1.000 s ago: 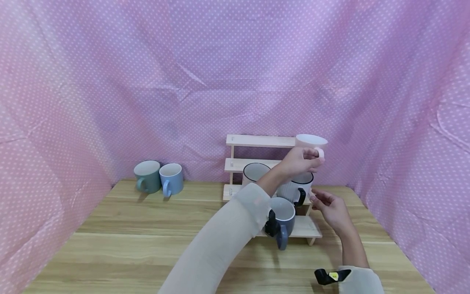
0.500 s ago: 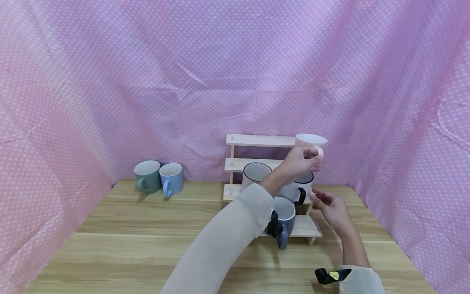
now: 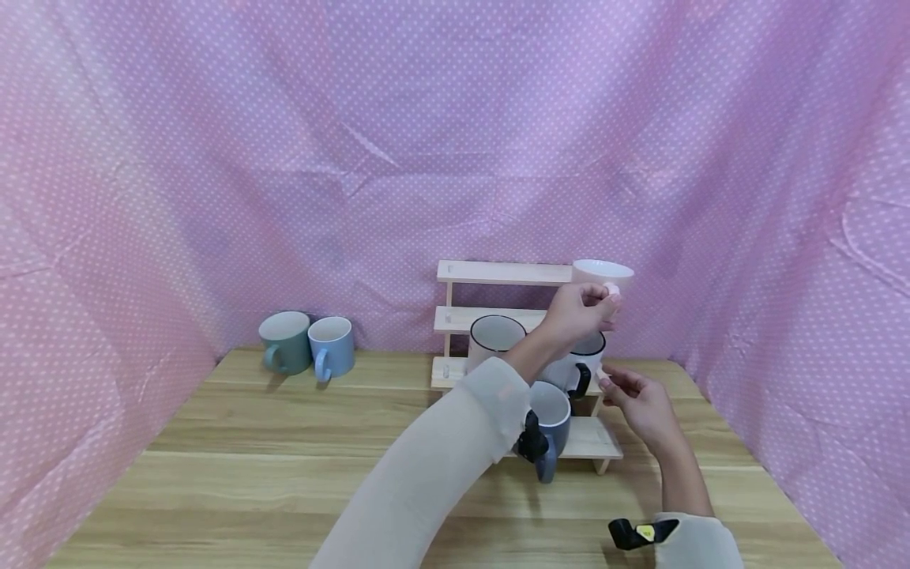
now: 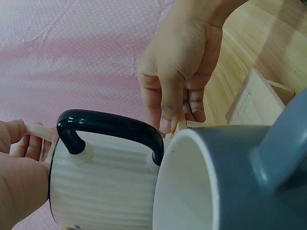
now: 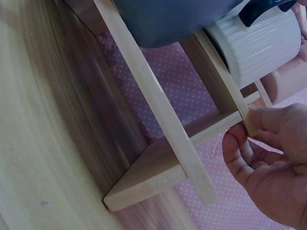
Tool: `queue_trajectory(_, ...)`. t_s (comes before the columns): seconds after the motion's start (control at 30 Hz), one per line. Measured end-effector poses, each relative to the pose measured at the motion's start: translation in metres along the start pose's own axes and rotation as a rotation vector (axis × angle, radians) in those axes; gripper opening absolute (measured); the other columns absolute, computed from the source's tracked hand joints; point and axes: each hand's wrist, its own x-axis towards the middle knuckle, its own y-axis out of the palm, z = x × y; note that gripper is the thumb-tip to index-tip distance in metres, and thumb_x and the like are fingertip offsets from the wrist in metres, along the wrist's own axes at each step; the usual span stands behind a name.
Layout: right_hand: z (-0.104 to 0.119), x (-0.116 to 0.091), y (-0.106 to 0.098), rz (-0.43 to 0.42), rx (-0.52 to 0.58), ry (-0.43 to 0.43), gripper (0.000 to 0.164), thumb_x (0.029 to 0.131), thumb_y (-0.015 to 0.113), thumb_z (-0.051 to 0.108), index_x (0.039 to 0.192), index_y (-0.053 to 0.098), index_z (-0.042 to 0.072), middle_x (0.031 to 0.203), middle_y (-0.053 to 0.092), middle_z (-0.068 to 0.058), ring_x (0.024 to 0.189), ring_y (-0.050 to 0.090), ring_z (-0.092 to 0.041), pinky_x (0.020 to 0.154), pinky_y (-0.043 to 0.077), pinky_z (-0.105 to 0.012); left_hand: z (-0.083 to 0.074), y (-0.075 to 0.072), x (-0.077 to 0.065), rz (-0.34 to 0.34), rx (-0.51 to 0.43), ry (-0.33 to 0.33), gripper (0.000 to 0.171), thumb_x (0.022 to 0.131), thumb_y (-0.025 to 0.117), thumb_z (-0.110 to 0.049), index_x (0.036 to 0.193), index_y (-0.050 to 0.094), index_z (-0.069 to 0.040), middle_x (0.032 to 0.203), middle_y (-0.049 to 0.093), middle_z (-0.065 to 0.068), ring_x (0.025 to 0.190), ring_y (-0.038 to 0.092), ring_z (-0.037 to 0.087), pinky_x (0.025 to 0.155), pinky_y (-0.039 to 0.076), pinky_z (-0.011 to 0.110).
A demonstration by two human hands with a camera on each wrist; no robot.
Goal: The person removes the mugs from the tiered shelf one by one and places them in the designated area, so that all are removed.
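My left hand (image 3: 577, 312) pinches the handle of a pale pink mug (image 3: 593, 273) at the upper right of a tiered wooden display stand (image 3: 512, 273). That mug's base is hidden in the head view. Lower down, my right hand (image 3: 645, 407) grips the right end of a shelf board (image 5: 245, 122) between thumb and fingers. The same board bears a ribbed white mug (image 4: 105, 177) with a black handle. Another black-rimmed mug (image 3: 489, 338) stands to its left, partly behind my left forearm. A blue-grey mug (image 3: 554, 419) sits upright on the lowest board, handle toward me.
A green mug (image 3: 287, 348) and a light blue mug (image 3: 340, 353) stand side by side at the table's (image 3: 284, 442) back left. Pink dotted cloth (image 3: 426, 142) hangs behind and on both sides.
My left hand has shifted very slightly left, and the pink mug's handle has turned a little left with it. The right hand and the other mugs stay where they were.
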Motion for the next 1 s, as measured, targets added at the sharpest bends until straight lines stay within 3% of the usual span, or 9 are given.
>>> queue_trajectory(0.23,-0.002,0.002,0.001,-0.004,-0.005,-0.007,0.043,0.104,0.061,0.013,0.137,0.055,-0.013,0.117,0.066,-0.027,0.083,0.069,-0.014,0.079,0.061,-0.03,0.0,-0.002,-0.002,-0.013,0.019,0.002,0.014,0.103,0.063,-0.012,0.108,0.068,0.0,0.091,0.068,0.0,0.089,0.075,0.028,0.078,0.061,0.025)
queue_trajectory(0.37,-0.001,0.001,0.002,0.004,0.001,-0.005,0.044,0.104,0.062,0.014,0.138,0.054,-0.013,0.119,0.065,-0.028,0.084,0.068,-0.011,0.079,0.061,-0.029,0.001,-0.004,-0.003,0.016,0.017,0.028,0.016,0.104,0.062,-0.013,0.11,0.068,0.001,0.093,0.068,0.0,0.098,0.074,0.035,0.079,0.06,0.023)
queue_trajectory(0.73,0.0,-0.001,0.002,-0.003,-0.016,-0.026,0.043,0.105,0.06,0.013,0.137,0.054,-0.014,0.123,0.064,-0.032,0.083,0.067,-0.006,0.08,0.061,-0.03,-0.014,-0.012,-0.006,0.097,-0.024,0.181,0.023,0.105,0.059,-0.011,0.119,0.063,0.007,0.1,0.066,0.002,0.099,0.072,0.025,0.084,0.06,0.026)
queue_trajectory(0.9,0.001,-0.002,0.001,-0.011,-0.02,-0.023,0.042,0.105,0.06,0.012,0.137,0.054,-0.015,0.121,0.064,-0.031,0.083,0.068,-0.011,0.079,0.061,-0.03,-0.023,-0.019,-0.008,0.1,-0.026,0.214,0.023,0.105,0.059,-0.011,0.118,0.063,0.008,0.099,0.067,0.004,0.101,0.072,0.034,0.084,0.061,0.028)
queue_trajectory(1.0,0.001,-0.002,0.001,-0.015,-0.012,-0.021,0.041,0.104,0.06,0.011,0.136,0.055,-0.014,0.119,0.064,-0.031,0.083,0.069,-0.013,0.079,0.06,-0.028,-0.029,-0.024,-0.01,0.083,-0.012,0.216,0.024,0.105,0.059,-0.014,0.119,0.063,0.006,0.1,0.067,0.004,0.098,0.072,0.03,0.082,0.061,0.028)
